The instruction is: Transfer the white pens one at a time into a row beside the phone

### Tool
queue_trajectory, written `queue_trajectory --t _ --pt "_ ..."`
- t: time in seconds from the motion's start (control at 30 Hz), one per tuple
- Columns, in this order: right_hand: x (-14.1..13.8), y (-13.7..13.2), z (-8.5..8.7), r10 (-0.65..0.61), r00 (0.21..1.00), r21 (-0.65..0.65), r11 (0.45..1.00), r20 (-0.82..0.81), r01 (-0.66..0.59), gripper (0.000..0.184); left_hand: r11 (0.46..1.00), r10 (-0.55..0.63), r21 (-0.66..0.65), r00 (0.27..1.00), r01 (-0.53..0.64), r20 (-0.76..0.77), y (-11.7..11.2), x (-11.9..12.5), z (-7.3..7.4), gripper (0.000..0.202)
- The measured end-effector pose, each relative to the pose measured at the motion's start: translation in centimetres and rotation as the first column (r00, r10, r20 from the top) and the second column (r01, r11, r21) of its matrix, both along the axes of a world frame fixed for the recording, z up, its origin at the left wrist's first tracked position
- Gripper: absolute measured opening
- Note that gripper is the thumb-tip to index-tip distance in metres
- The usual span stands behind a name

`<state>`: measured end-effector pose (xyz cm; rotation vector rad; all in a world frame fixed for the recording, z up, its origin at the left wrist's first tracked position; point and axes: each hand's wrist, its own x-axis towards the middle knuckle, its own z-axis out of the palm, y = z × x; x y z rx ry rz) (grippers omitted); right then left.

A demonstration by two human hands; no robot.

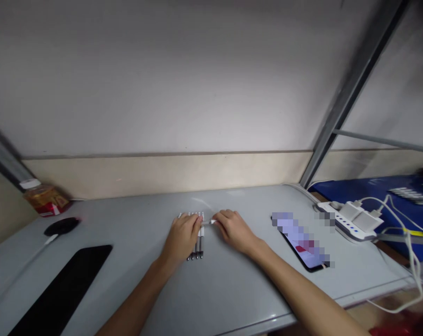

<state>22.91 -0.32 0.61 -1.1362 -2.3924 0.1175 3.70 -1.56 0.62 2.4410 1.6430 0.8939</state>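
A white pen (207, 222) lies crosswise between my two hands, just above the table surface. My left hand (183, 237) has its thumb and fingers closed on the pen's left end. My right hand (234, 229) pinches the right end. Under and beside my left hand, several pens (197, 247) with white barrels, grey grips and dark tips lie side by side, tips toward me. My left fingers cover part of that row.
On the grey table (232, 289) to the right are a lit phone (299, 242) and a power strip (349, 223) with plugs and white cables. At left are a bottle (46, 199), a round black pad (60, 227) and a flat black slab (67, 284). More pens (412, 196) lie on a blue surface.
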Motion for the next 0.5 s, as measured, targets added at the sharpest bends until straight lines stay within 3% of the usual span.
queue_trajectory --t 0.17,0.23,0.4,0.5 --pt "0.05 0.07 -0.27 -0.009 1.000 -0.011 1.000 -0.011 0.009 0.021 0.994 -0.111 0.013 0.976 0.110 0.189 0.27 -0.42 0.15 0.010" --pt "0.08 0.08 -0.28 -0.008 1.000 -0.022 1.000 -0.028 0.007 0.020 0.991 -0.135 0.026 0.964 0.132 0.228 0.21 -0.35 0.19 0.020" --pt "0.11 -0.01 -0.10 -0.012 0.999 -0.011 1.000 -0.052 0.011 0.020 0.994 -0.020 -0.101 0.962 0.049 0.272 0.36 -0.44 -0.06 0.026" --pt "0.14 0.03 -0.09 -0.006 0.999 -0.018 1.000 -0.054 0.005 0.021 0.992 -0.043 -0.107 0.964 0.073 0.263 0.40 -0.61 0.12 0.021"
